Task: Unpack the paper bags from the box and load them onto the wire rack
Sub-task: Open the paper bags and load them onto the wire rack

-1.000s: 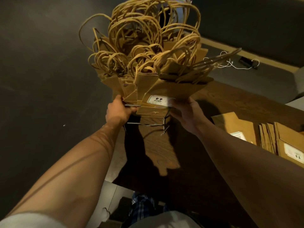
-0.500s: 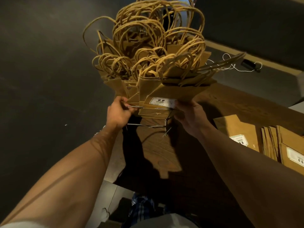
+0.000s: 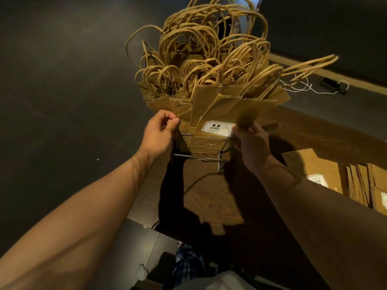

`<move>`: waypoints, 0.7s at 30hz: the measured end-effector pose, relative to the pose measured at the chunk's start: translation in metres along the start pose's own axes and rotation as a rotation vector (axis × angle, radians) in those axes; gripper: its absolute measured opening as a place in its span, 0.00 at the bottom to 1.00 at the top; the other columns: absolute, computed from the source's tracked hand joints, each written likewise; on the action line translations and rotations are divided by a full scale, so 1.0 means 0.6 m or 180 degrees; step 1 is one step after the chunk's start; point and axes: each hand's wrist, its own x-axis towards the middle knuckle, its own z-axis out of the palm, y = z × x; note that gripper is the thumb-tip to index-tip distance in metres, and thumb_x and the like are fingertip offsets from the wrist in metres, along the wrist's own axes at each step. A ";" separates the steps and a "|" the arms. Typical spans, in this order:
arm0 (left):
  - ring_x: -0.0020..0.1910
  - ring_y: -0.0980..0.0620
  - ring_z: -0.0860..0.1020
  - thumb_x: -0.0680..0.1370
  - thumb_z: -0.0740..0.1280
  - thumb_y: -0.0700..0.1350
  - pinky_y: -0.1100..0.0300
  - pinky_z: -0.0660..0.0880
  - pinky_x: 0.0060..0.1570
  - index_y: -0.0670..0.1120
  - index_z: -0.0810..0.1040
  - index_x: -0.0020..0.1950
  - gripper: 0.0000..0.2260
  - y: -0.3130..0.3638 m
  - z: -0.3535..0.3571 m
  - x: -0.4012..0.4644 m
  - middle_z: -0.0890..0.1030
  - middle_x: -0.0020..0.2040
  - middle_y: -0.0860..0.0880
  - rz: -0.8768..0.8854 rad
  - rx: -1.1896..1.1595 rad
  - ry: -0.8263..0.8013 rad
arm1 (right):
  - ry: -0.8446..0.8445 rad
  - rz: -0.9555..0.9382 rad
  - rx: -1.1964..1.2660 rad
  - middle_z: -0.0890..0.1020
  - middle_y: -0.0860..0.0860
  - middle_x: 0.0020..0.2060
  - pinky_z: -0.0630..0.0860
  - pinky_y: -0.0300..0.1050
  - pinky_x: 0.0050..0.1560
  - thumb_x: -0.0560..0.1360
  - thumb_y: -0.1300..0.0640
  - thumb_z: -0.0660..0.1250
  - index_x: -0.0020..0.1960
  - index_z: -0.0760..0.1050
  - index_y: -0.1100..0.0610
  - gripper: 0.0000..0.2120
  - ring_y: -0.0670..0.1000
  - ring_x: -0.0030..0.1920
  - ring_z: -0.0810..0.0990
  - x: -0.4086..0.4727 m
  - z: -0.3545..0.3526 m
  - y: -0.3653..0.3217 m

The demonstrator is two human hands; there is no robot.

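Several brown paper bags (image 3: 211,105) with twisted rope handles stand packed in a wire rack (image 3: 201,159) on a wooden counter. The front bag carries a white "9.9" label (image 3: 217,128). My left hand (image 3: 160,132) pinches the left edge of the bags near the rack's top wire. My right hand (image 3: 250,141) grips the front bag's lower right corner beside the label. The rack's far side is hidden behind the bags.
More flat paper bags (image 3: 314,170) with labels lie stacked at the right on the wooden counter (image 3: 211,197). A white cord and a small dark device (image 3: 328,83) lie on a ledge behind. Dark floor spreads to the left.
The front bags have been pushed up and more upright in the rack. My left hand shifted from the rack's wire to the bags' edge; my right hand moved to the label corner.
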 end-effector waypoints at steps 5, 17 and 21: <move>0.43 0.46 0.74 0.81 0.66 0.41 0.51 0.78 0.46 0.54 0.77 0.43 0.09 0.011 -0.006 -0.001 0.76 0.41 0.46 -0.0231 -0.0491 -0.0314 | 0.0224 0.0193 -0.0152 0.81 0.51 0.53 0.72 0.45 0.45 0.76 0.61 0.65 0.57 0.76 0.51 0.11 0.53 0.54 0.78 0.010 0.000 -0.002; 0.51 0.49 0.75 0.83 0.61 0.43 0.55 0.70 0.52 0.45 0.76 0.53 0.05 0.033 -0.018 0.034 0.78 0.50 0.46 -0.0522 0.0966 -0.1175 | -0.0083 0.0445 -0.0066 0.82 0.51 0.56 0.69 0.47 0.43 0.77 0.62 0.66 0.60 0.75 0.50 0.14 0.52 0.55 0.79 0.018 -0.011 -0.003; 0.60 0.49 0.74 0.84 0.58 0.40 0.60 0.66 0.56 0.42 0.77 0.64 0.12 0.030 -0.011 0.041 0.77 0.60 0.47 -0.0806 0.1344 -0.1533 | -0.0317 0.0403 -0.0562 0.83 0.47 0.54 0.66 0.47 0.44 0.76 0.56 0.68 0.58 0.77 0.48 0.12 0.50 0.53 0.77 0.015 -0.017 -0.003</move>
